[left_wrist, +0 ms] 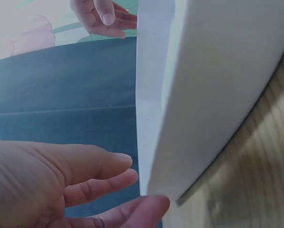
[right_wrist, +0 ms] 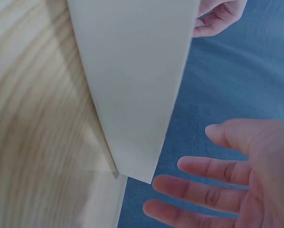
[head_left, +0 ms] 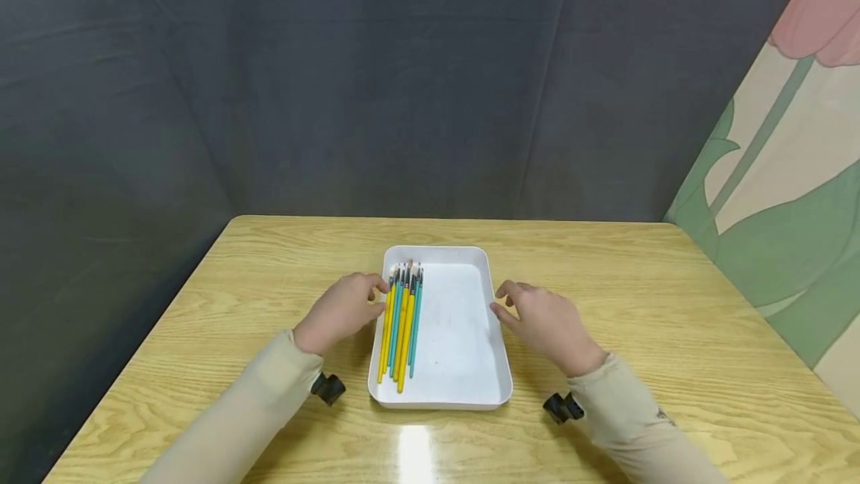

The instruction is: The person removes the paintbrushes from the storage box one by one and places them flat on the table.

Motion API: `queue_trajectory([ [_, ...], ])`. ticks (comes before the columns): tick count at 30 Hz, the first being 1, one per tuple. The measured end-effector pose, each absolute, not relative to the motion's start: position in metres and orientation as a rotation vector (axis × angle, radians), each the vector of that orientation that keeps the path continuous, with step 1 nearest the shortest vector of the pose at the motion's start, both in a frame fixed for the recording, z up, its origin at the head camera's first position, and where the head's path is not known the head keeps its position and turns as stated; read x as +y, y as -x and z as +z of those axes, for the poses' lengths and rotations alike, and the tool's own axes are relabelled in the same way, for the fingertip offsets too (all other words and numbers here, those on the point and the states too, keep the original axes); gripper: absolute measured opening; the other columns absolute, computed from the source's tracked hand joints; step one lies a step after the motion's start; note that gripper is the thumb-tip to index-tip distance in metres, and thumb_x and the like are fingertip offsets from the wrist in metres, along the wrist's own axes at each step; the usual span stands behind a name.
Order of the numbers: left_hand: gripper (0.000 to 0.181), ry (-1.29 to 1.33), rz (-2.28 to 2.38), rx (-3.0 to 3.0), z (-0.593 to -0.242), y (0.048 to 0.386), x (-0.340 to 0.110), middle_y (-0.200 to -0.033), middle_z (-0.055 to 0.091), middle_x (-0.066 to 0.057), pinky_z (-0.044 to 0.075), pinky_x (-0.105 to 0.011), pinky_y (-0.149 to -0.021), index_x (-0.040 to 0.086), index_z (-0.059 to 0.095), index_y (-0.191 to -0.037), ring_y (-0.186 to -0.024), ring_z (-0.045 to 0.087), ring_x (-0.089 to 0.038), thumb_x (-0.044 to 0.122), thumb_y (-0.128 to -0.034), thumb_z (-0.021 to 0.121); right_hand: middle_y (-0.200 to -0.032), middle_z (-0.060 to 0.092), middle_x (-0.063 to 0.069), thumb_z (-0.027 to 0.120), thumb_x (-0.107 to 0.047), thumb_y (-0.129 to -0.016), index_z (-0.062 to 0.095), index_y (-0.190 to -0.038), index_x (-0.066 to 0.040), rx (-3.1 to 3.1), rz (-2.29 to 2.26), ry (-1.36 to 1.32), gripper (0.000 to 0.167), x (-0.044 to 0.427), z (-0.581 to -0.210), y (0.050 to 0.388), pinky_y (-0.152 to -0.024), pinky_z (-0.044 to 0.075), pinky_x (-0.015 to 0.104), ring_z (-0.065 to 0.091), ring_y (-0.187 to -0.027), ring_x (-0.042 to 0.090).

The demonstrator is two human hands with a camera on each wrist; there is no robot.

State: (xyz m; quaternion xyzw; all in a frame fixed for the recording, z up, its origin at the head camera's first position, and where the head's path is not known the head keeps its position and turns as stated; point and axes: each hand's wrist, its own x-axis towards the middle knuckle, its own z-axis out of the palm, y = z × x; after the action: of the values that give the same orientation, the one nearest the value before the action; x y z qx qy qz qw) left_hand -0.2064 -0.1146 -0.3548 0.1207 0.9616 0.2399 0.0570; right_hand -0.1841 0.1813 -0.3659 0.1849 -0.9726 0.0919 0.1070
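Observation:
A shallow white tray lies on the wooden table, its long sides running away from me. Along its left side several paintbrushes with yellow and teal handles lie side by side, bristles toward the far end. My left hand is at the tray's left rim, thumb and fingers apart with nothing between them. My right hand is at the right rim, fingers loosely bent and holding nothing. In the wrist views the tray's outer wall stands close to the fingertips; whether they touch it I cannot tell.
The wooden table extends to both sides of the tray. A dark cloth hangs behind its far edge. To the right is a panel with a flower pattern. A small black camera sits at each wrist.

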Motion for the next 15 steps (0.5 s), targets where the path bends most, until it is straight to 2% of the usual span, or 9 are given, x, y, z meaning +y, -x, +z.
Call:
queue_trajectory([
  [6, 0.019, -0.268, 0.961, 2.740, -0.363, 0.214, -0.116, -0.087, 0.062, -0.006, 0.050, -0.026, -0.059, 0.005, 0.065, -0.110, -0.065, 0.060, -0.017, 0.010, -0.0915, 0.062, -0.086, 0.069, 0.001, 0.064, -0.030, -0.092, 0.067, -0.101, -0.011, -2.862, 0.272, -0.550, 0.022, 0.181, -0.368, 0.182, -0.045, 0.042, 0.022, 0.057, -0.059, 0.008],
  [10, 0.016, -0.238, 1.055, 2.675, -0.367, 0.217, -0.117, -0.086, 0.060, -0.008, 0.056, -0.028, -0.063, 0.002, 0.065, -0.105, -0.066, 0.061, -0.017, 0.007, -0.0900, 0.064, -0.087, 0.070, 0.001, 0.064, -0.031, -0.092, 0.067, -0.102, -0.011, -2.865, 0.268, -0.545, 0.022, 0.182, -0.369, 0.182, -0.043, 0.041, 0.021, 0.056, -0.058, 0.007],
  [15, 0.014, -0.230, 1.113, 2.637, -0.369, 0.220, -0.118, -0.086, 0.058, -0.009, 0.058, -0.029, -0.066, 0.000, 0.065, -0.101, -0.070, 0.059, -0.017, 0.003, -0.0881, 0.065, -0.087, 0.070, 0.001, 0.064, -0.031, -0.093, 0.067, -0.103, -0.012, -2.870, 0.272, -0.542, 0.022, 0.184, -0.369, 0.181, -0.043, 0.040, 0.021, 0.054, -0.056, 0.006],
])
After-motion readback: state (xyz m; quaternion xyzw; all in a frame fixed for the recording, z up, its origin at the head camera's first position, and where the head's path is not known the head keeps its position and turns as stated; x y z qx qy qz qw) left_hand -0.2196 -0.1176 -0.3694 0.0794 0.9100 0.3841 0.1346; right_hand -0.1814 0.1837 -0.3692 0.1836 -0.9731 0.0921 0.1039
